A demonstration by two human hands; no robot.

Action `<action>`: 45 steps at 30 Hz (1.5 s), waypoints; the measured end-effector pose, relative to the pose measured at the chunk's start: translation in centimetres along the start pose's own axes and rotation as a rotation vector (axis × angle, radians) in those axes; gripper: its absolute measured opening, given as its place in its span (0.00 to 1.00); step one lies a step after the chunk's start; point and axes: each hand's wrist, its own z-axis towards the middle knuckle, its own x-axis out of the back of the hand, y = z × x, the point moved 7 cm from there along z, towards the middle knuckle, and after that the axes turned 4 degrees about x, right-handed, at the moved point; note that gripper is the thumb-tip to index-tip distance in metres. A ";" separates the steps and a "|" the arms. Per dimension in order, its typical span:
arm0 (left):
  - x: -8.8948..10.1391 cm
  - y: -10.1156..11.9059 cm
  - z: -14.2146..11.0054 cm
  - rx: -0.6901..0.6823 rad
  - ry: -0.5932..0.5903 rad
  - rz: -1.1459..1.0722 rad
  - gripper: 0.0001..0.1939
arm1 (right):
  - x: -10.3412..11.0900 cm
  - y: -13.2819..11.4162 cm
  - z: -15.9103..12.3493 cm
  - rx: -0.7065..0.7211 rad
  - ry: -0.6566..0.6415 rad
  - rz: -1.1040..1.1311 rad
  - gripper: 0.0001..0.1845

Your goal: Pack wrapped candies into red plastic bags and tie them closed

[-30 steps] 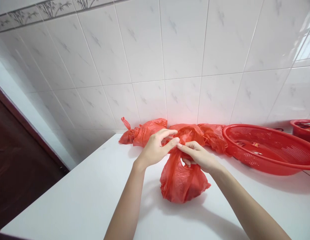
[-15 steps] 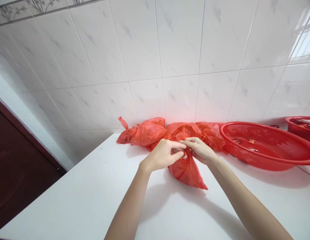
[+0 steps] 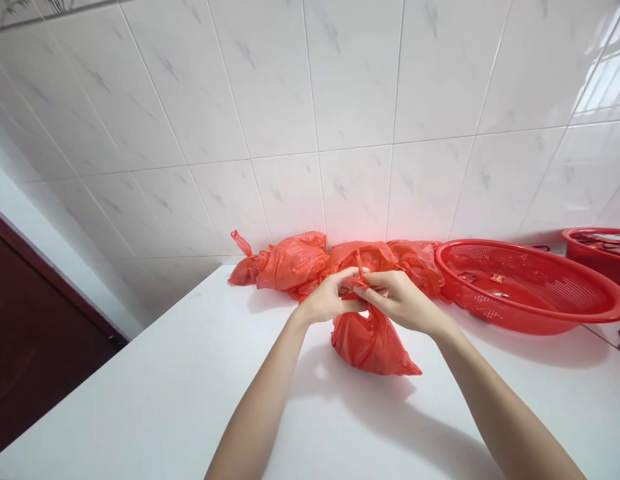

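A filled red plastic bag (image 3: 371, 345) sits on the white counter (image 3: 140, 400), its gathered top rising between my hands. My left hand (image 3: 334, 298) and my right hand (image 3: 399, 301) meet above it, and their fingers pinch the bag's thin, twisted handles (image 3: 359, 277). The fingers hide most of the gathered neck. Behind my hands, more bunched red plastic bags (image 3: 290, 263) lie along the tiled wall, touching the back of my pinch area only visually; I cannot tell their contents.
A red perforated plastic basket (image 3: 495, 250) stands to the right, holding a few small items. Another red basket (image 3: 595, 245) sits farther back right. White tiles (image 3: 290, 100) rise behind the counter, and a dark wooden surface (image 3: 35, 333) lies beyond its left edge.
My hands have come closer together and lifted the bag's twisted handles into a narrow upright strip. The filled bag now looks more gathered beneath them. The view has tilted slightly.
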 end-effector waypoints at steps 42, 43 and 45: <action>2.6 4.3 -3.7 0.081 0.086 0.188 0.13 | -0.4 -2.2 0.0 0.056 0.094 0.057 0.14; 1.7 4.5 -3.7 0.077 0.070 0.200 0.10 | -0.6 -2.3 0.0 0.058 0.116 0.040 0.14; 1.0 4.6 -3.4 0.075 0.108 0.202 0.08 | -0.9 -2.8 -0.1 0.084 0.147 0.021 0.10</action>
